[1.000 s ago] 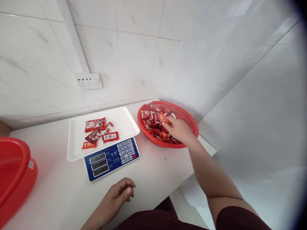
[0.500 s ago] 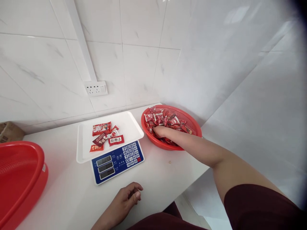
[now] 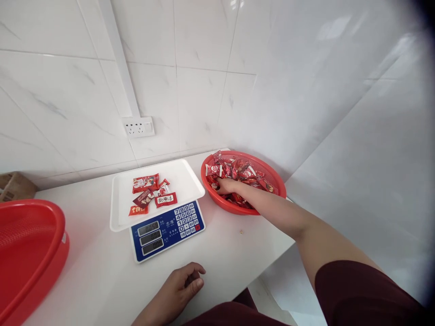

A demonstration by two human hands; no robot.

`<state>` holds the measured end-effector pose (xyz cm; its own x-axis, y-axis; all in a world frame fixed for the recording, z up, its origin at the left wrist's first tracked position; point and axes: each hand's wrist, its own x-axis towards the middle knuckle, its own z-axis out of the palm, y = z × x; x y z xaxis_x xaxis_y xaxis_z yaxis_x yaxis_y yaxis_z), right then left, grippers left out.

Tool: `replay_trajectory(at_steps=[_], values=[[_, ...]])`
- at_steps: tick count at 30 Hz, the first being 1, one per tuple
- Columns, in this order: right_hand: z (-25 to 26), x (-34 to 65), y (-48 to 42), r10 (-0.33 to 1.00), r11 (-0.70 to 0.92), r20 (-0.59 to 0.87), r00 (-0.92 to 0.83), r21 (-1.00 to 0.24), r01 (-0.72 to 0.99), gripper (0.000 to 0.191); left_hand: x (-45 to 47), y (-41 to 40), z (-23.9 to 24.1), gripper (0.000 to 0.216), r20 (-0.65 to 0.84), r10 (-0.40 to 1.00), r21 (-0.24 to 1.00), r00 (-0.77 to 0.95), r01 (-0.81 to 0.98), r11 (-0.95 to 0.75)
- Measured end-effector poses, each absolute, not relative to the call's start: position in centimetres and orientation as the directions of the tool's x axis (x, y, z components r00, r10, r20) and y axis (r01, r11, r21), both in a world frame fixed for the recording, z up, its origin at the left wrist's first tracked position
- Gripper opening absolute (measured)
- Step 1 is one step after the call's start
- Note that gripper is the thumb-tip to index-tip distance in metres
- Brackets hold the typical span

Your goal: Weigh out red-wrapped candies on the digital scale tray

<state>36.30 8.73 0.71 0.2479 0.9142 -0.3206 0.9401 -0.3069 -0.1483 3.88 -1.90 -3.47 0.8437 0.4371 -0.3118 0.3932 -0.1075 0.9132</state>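
My right hand [image 3: 227, 185] reaches into a round red basket [image 3: 268, 168] filled with several red-wrapped candies [image 3: 238, 170]; its fingers are buried among the wrappers at the basket's left side, so their grip is hidden. My left hand [image 3: 181, 287] rests on the white counter near the front edge, fingers loosely curled with nothing in them. A blue digital scale [image 3: 168, 229] stands between the hands, carrying a white tray [image 3: 185, 179] with several wrapped candies [image 3: 149, 191] on it.
A large red basin with a red basket in it [image 3: 27, 249] sits at the counter's left. A wall socket [image 3: 138, 127] is on the tiled wall behind the scale. A tiny crumb [image 3: 241, 232] lies right of the scale. The counter ends at the right.
My right hand has gone from above the middle of the basket down into the candies at its left side. My left hand has hardly moved; the view shifted slightly.
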Motion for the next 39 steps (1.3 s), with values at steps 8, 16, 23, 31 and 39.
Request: replay_trajectory(at_steps=[8,16,23,31,39], values=[[1.5,36.3,8.4,0.896,-0.423,-0.299,0.327,-0.354,0.834,0.015,3.9,-2.0,-3.4,0.029,-0.317,0.439,0.902,0.841,0.41,-0.134],[5.7,38.0,6.4,0.917,-0.398,-0.309,0.254,-0.647,0.65,0.015,3.7,-2.2,-3.3,0.03,-0.315,0.43,0.896,0.846,0.414,-0.158],[6.4,39.1,4.7,0.923,-0.384,-0.336,0.186,-0.796,0.469,0.014,3.7,-2.2,-3.5,0.03,-0.328,0.419,0.895,0.847,0.421,-0.15],[5.7,39.5,4.4,0.912,-0.403,-0.376,0.166,-0.898,0.178,0.019,3.7,-2.1,-3.6,0.029,-0.335,0.419,0.897,0.844,0.422,-0.132],[7.8,37.2,2.9,0.937,-0.237,-0.104,0.333,-0.891,0.387,0.038,3.5,-2.2,-3.4,0.032,-0.303,0.424,0.906,0.854,0.396,-0.151]])
